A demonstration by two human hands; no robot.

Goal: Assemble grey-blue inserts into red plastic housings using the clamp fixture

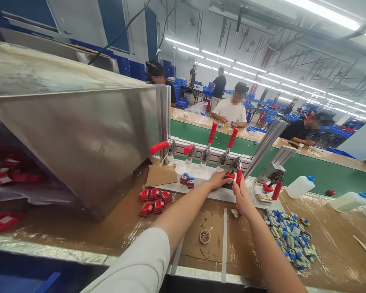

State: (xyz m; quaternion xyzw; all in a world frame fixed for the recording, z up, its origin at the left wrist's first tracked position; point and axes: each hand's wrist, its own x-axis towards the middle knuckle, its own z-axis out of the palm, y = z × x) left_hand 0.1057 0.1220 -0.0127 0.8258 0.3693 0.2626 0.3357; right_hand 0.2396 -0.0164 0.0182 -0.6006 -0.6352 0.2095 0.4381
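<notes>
My right hand [243, 198] is closed around the red handle [239, 177] of the rightmost toggle clamp on the metal rail. Beside it, my left hand [218, 179] reaches under that clamp, its fingertips closed on a small red plastic part [230, 175]. Just below the hands lies a small part in red, blue and yellow [236, 211]. Two red-and-blue parts [187, 180] sit on the white base plate [166, 186], left of my left hand. Further along the rail, two clamp handles [212, 132] point up, and another red handle [159, 147] points left.
Red parts [155, 200] lie left on the bench; a pile of blue-and-yellow pieces [289, 238] lies right. A small round cup [205, 236] stands in front. Another clamp [273, 185] and plastic bottles [300, 186] are at right. A metal bin [110, 138] fills the left. Other people sit across a green conveyor [308, 167].
</notes>
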